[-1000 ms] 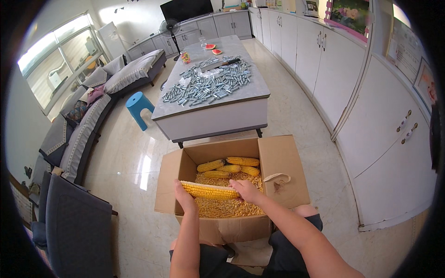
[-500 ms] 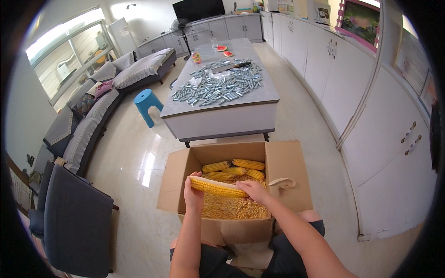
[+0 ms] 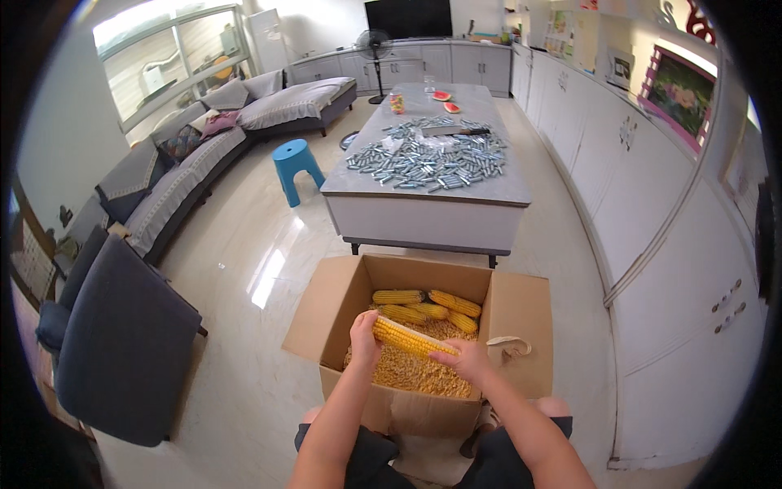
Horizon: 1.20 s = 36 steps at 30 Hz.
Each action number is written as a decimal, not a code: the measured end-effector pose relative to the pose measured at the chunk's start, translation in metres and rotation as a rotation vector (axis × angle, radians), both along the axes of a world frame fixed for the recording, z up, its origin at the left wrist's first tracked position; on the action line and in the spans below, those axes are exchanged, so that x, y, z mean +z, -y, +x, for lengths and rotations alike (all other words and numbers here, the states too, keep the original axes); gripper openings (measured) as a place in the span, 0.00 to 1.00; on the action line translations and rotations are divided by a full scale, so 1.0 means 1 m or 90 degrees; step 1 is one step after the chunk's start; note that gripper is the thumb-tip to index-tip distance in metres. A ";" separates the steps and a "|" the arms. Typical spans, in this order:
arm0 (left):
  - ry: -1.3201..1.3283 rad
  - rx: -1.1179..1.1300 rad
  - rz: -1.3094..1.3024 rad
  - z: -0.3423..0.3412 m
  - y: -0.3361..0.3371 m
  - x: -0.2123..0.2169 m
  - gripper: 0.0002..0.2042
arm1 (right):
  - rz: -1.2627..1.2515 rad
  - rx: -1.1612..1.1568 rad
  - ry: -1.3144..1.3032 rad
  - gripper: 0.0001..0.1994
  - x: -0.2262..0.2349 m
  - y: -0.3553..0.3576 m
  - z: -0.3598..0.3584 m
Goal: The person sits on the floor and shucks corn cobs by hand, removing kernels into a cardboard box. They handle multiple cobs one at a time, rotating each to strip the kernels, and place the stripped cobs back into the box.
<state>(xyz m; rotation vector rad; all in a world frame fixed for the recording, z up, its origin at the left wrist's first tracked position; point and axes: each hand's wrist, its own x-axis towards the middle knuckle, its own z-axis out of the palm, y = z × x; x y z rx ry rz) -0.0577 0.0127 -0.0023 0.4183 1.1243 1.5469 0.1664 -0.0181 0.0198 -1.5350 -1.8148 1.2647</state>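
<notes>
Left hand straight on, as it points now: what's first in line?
Likely the leftmost loose cob; depth is unclear, so the left hand might pass above it toward the far box wall.

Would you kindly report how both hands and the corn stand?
Left hand, right hand: gripping corn cob, one per end. Cob over loose kernels. No obstruction seen.

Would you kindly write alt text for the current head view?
Left hand and right hand hold a corn cob over an open cardboard box of loose kernels and more cobs; beyond, small silvery pieces litter a table.
</notes>
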 end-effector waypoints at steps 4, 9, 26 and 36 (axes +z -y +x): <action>-0.014 0.013 -0.007 0.006 -0.003 -0.007 0.06 | 0.026 -0.012 0.024 0.28 0.007 0.010 -0.004; -0.006 0.011 -0.048 0.010 -0.005 -0.014 0.07 | 0.022 -0.041 0.011 0.27 0.011 0.022 -0.007; -0.151 0.046 -0.136 0.015 -0.017 -0.036 0.13 | 0.105 -0.121 0.054 0.23 -0.002 0.042 -0.028; 0.039 -0.014 -0.072 0.001 -0.014 -0.008 0.07 | 0.097 -0.138 -0.043 0.23 -0.011 0.029 -0.031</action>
